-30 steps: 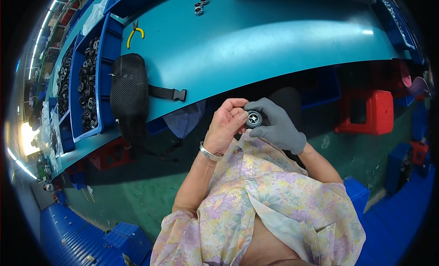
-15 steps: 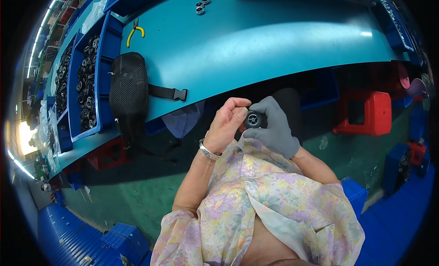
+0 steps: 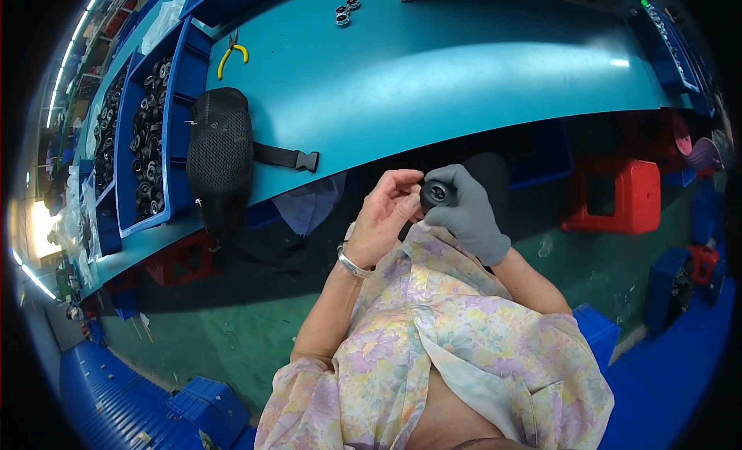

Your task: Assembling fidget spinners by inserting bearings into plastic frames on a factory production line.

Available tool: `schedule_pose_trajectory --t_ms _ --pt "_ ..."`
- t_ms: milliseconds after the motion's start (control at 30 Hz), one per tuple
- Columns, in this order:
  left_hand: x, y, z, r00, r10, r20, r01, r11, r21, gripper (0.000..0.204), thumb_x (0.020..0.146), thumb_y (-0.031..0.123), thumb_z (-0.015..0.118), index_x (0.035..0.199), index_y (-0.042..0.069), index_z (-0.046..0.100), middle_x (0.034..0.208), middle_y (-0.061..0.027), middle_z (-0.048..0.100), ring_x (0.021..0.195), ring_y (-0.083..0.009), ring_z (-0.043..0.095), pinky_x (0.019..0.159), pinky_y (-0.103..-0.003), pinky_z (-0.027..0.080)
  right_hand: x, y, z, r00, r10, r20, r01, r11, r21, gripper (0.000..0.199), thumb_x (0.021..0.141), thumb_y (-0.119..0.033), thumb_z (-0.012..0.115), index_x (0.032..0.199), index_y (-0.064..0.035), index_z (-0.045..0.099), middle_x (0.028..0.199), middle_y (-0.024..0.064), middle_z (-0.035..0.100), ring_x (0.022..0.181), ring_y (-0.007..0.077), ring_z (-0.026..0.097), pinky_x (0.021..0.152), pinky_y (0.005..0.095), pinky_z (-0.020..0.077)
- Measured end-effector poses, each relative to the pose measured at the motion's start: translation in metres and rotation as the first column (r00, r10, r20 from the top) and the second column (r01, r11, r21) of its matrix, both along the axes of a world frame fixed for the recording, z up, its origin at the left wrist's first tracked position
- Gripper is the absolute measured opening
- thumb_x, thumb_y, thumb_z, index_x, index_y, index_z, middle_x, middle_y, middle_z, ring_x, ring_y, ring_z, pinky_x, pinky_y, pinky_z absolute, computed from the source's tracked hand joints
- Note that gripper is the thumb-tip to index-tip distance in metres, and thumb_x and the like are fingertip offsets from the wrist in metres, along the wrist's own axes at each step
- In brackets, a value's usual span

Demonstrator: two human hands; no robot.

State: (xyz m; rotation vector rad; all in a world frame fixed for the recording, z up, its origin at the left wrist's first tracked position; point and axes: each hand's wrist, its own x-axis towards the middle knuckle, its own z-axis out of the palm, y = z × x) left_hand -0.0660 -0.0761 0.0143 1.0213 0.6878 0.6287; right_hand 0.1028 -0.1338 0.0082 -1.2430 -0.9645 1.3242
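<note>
Below the counter (image 3: 464, 71) edge, I note the gloved right hand (image 3: 468, 210) fingers clamped around a small black wheel (image 3: 437, 193), bare left hand (image 3: 386, 218) fingers pinching its 9 o'clock rim; likely rigid, light, best gripped at the rim.

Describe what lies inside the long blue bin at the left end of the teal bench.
The blue bin holds a heap of small black round parts, piled close. Its floor is covered by them, so nothing beneath shows.

A factory assembly workshop: long teal bench (image 3: 479, 71), blue parts bins (image 3: 147, 141) of black wheels at 10 o'clock, yellow-handled pliers (image 3: 230, 54).
</note>
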Motion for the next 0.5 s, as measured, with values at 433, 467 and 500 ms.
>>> schedule_pose_trajectory --t_ms 433,467,500 --pt "0.002 -0.009 0.012 0.93 0.098 -0.355 0.155 0.77 0.619 0.034 0.085 0.01 0.067 0.117 0.002 0.059 0.116 -0.0099 0.053 0.089 -0.0218 0.057 0.073 -0.03 0.05 -0.016 -0.012 0.009 0.563 -0.14 -0.814 -0.229 0.921 -0.316 0.059 0.101 -0.058 0.026 0.11 -0.0083 0.056 0.093 0.0026 0.059 0.08 0.0139 0.058 0.073 0.0335 0.051" --pt "0.002 -0.011 0.012 0.96 0.032 -0.278 0.09 0.904 0.418 0.028 0.089 0.009 0.064 0.115 0.0 0.059 0.115 -0.0083 0.053 0.084 -0.0178 0.057 0.07 -0.029 0.05 -0.015 -0.014 0.003 0.547 -0.066 -0.835 -0.258 0.935 -0.243 0.058 0.101 -0.058 0.026 0.11 -0.0088 0.056 0.092 0.0022 0.059 0.08 0.0129 0.058 0.072 0.0321 0.0509" --pt "0.002 -0.013 0.011 0.983 -0.01 -0.184 0.045 0.982 0.184 0.022 0.093 0.009 0.06 0.112 -0.002 0.06 0.114 -0.0068 0.054 0.08 -0.0137 0.057 0.068 -0.027 0.05 -0.014 -0.016 -0.001 0.527 0.008 -0.85 -0.286 0.943 -0.169 0.057 0.101 -0.057 0.026 0.11 -0.0093 0.056 0.091 0.0018 0.059 0.08 0.012 0.058 0.07 0.0306 0.0508"
